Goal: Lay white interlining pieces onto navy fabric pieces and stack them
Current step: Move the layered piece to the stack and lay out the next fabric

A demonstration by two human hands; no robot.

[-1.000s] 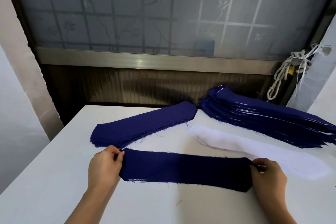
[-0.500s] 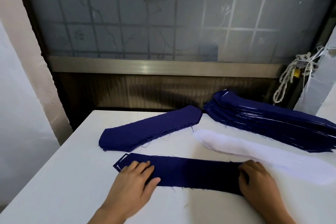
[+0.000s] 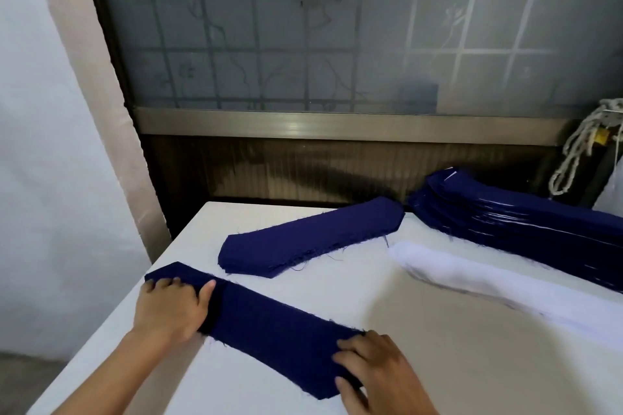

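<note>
Both grips released | left hand (image 3: pixel 168 307), right hand (image 3: pixel 374 371) flat on navy piece (image 3: pixel 269 323) | slid left

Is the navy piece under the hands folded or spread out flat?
Spread flat: the navy piece lies full length on the table, left hand and right hand pressing its ends.

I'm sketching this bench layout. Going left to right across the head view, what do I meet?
Front row: left hand → navy piece → right hand → white interlining. Back row: small navy stack → tall navy stack → rope.
</note>
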